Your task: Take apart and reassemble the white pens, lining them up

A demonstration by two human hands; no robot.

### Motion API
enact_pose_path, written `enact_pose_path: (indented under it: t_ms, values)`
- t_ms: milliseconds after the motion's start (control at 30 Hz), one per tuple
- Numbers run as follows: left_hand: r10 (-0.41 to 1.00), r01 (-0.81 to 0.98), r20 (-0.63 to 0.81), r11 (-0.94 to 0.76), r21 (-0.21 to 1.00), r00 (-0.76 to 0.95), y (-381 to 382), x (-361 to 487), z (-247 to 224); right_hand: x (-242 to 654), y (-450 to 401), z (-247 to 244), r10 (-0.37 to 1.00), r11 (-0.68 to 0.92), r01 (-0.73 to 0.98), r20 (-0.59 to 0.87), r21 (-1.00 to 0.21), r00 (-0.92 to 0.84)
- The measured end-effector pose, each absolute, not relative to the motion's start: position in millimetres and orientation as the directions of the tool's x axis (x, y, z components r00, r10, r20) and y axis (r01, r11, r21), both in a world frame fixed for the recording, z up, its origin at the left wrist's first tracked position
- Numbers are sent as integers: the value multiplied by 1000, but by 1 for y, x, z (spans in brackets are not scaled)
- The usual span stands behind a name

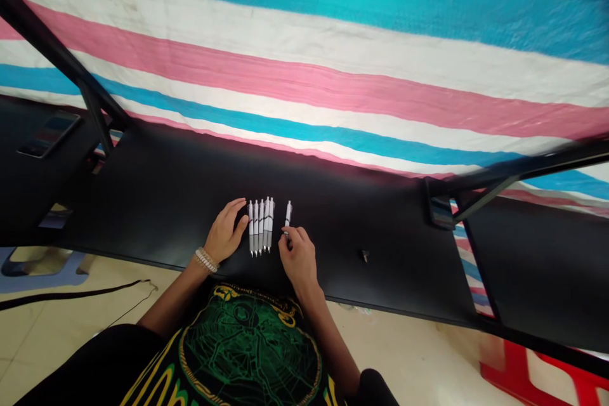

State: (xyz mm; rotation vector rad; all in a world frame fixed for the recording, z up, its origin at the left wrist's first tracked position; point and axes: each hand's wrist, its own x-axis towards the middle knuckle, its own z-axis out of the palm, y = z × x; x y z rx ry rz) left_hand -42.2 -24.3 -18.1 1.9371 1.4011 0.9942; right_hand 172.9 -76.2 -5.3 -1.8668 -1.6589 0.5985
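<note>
Several white-and-grey pens (260,226) lie side by side on the black table (190,177), their metal tips toward me. Along the left edge of this row rests my left hand (227,231), fingers apart and holding nothing. A single pen (288,214) lies a little to the right of the row, roughly parallel to it. My right hand (298,255) has its thumb and fingers closed on the lower part of that pen, hiding its tip.
A small dark object (365,255) lies on the table to the right. Black metal posts (98,111) stand at both sides. A phone (49,134) lies at the far left. Striped sheeting (304,85) hangs behind the table. A red stool (516,374) stands below right.
</note>
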Motion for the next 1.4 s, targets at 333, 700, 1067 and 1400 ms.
enact_pose_path:
  t_ms: [333, 700, 1067, 1400]
  values:
    - [989, -285, -146, 147, 947, 24, -34, -21, 21, 176, -82, 33, 983, -182, -54, -180, -982, -47]
    - [974, -493, -201, 226, 840, 104, -28, -4, 48, 157, -85, 45, 957, -289, -217, -273, -932, -102]
    - [970, -466, -244, 218, 858, 5, -28, 4, 37, 153, -86, 42, 992, -112, 126, -103, -986, 75]
    - [963, -545, -266, 196, 815, -52, -29, 18, 32, 160, -88, 14, 930, 243, 497, 346, -833, 125]
